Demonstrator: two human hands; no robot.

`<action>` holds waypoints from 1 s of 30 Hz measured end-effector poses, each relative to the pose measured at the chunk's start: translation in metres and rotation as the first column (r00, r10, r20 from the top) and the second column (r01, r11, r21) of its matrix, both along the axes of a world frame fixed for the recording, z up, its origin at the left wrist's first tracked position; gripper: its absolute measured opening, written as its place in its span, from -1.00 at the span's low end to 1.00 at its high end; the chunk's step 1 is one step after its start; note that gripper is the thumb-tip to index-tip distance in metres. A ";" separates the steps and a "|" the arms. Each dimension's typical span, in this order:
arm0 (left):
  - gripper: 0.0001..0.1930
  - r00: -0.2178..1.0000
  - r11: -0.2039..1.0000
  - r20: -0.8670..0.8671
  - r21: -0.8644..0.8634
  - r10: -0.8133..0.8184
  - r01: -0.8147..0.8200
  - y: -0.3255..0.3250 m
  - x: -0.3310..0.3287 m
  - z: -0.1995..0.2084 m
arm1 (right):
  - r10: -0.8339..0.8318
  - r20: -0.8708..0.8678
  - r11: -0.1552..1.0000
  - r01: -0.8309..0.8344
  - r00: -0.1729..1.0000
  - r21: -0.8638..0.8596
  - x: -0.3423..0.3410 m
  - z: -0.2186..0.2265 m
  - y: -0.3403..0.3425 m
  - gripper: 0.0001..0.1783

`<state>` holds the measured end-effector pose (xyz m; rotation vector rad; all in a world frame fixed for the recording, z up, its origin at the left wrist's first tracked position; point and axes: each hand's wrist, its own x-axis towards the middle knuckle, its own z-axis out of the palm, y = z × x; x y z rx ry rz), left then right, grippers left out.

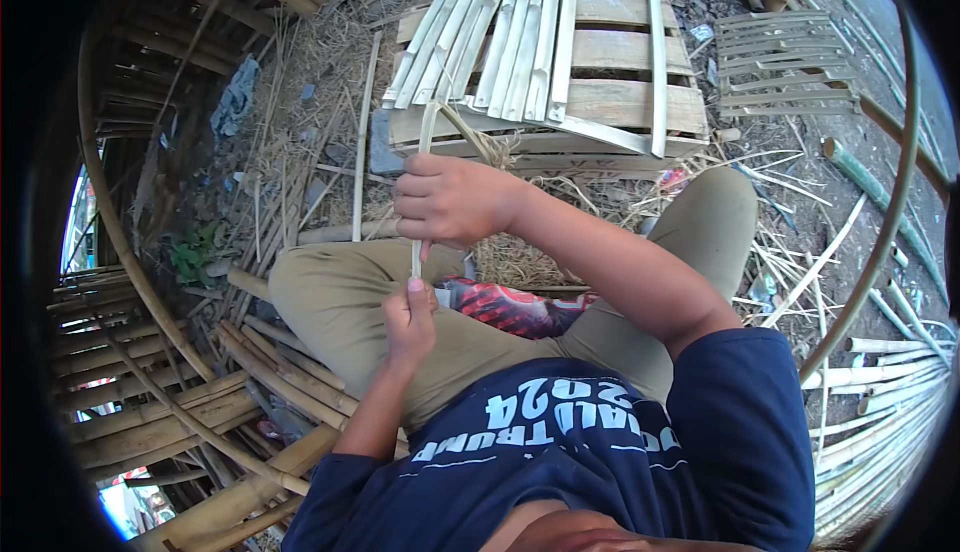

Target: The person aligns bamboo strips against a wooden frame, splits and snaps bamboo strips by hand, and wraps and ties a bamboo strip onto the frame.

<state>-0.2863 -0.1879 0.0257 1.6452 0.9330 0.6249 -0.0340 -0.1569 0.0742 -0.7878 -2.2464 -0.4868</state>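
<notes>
Navy T-shirt (600,477) fills the foreground as the right hand (452,198) clasps a pale strip (427,134) — left hand (409,322) pinching it below.

One view, head-worn fisheye, facing steeply down the person's front (rim dark, edges bowed). Shirt (580,462) nearest; left hand (410,327), right hand (455,202) mid-range; crate (622,50) farther, at top.

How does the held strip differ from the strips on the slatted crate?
The held strip looks narrower than the crate strips. The held strip is gripped by the right hand and left hand; the crate strips lie side by side. Both are pale.
</notes>
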 end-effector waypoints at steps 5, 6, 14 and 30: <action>-0.48 0.999 0.993 -0.050 0.119 0.008 -0.002 0.008 0.002 -0.003 | -0.145 -0.037 0.989 0.146 0.989 0.007 0.010 0.031 -0.028 -0.55; -0.47 0.999 0.996 -0.031 0.081 0.040 -0.038 0.008 0.004 0.000 | -0.147 -0.031 0.989 0.148 0.989 0.016 0.012 0.032 -0.037 -0.55; -0.49 0.999 0.996 -0.045 0.085 0.017 -0.014 0.024 0.017 0.011 | -0.680 -0.605 0.680 0.048 0.413 -0.731 0.051 -0.041 -0.028 -0.54; -0.46 0.940 0.329 -0.220 0.936 0.261 0.127 0.087 0.102 0.101 | -0.738 -0.585 0.650 0.120 0.336 -0.751 0.056 -0.024 -0.056 -0.70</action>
